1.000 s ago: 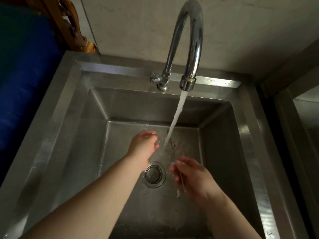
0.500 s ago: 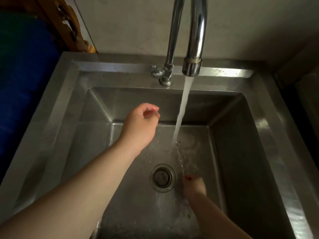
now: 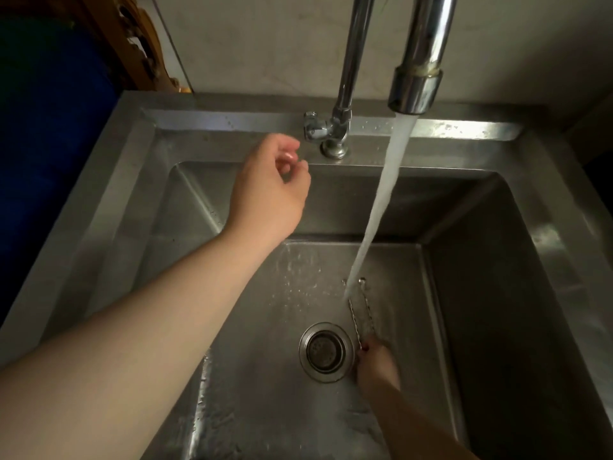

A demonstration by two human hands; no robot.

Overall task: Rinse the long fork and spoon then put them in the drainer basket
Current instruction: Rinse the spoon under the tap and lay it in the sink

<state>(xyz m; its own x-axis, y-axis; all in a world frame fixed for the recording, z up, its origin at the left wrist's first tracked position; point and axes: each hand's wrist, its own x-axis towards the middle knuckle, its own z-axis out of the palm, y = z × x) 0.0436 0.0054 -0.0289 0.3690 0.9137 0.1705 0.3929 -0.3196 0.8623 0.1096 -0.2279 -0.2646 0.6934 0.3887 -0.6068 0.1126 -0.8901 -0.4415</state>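
Left hand [image 3: 270, 190], loosely curled and empty, has risen from the stream to just beside the chrome tap valve [image 3: 315, 127], likely shutting off; right hand [image 3: 376, 363] grips thin twisted-metal fork and spoon [image 3: 360, 310], tips beyond it under the water [image 3: 381, 207]; basket unseen.

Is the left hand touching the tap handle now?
Apart. The head view shows a strip of steel sink rim between the left hand's curled fingers and the tap handle.
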